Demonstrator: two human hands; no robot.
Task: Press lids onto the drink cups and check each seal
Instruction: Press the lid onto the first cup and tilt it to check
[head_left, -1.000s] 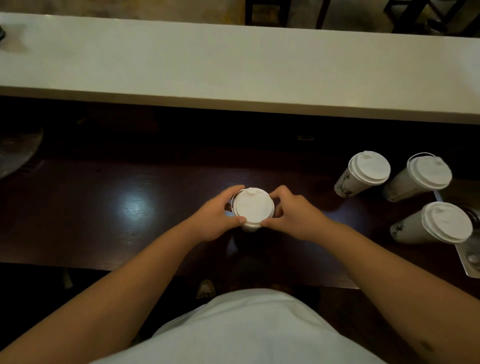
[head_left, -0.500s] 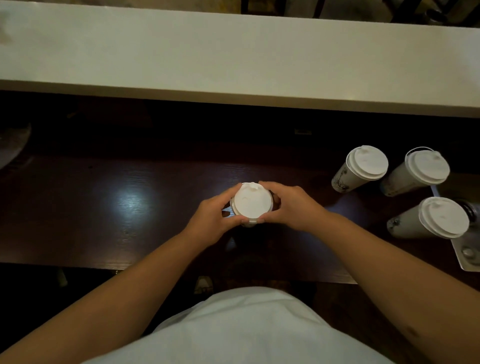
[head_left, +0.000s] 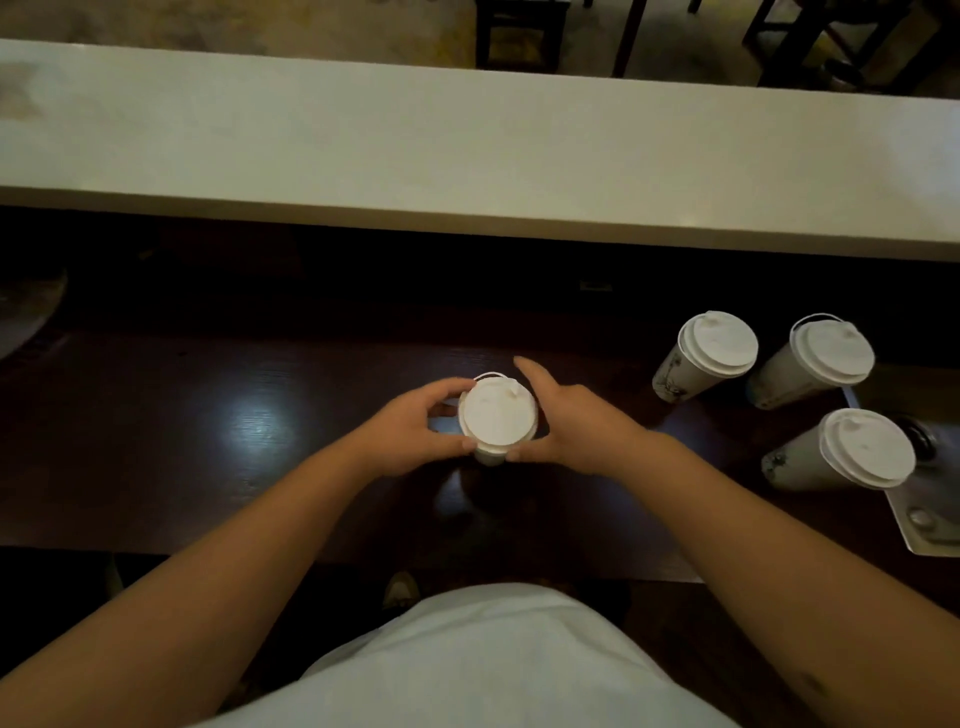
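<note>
A white paper cup with a white lid (head_left: 497, 417) stands on the dark wooden counter (head_left: 208, 426) right in front of me. The lid sits slightly askew, with the cup's rim showing at its far edge. My left hand (head_left: 415, 431) grips the lid's left side between thumb and fingers. My right hand (head_left: 576, 426) is at the right side, thumb touching the lid's near edge, its fingers spread and lifted off the far side. Three more lidded cups stand at the right: one (head_left: 717, 345), a second (head_left: 831, 353) and a third (head_left: 865, 447).
A long pale raised counter top (head_left: 467, 156) runs across behind the dark work surface. A metal tray (head_left: 924, 525) lies at the right edge beside the nearest lidded cup. Dark chair legs (head_left: 519, 31) stand on the floor beyond.
My right hand's fingers have opened away from the lid's far side; before, both hands pinched the lid all round. The lid now sits off-centre on the cup.
</note>
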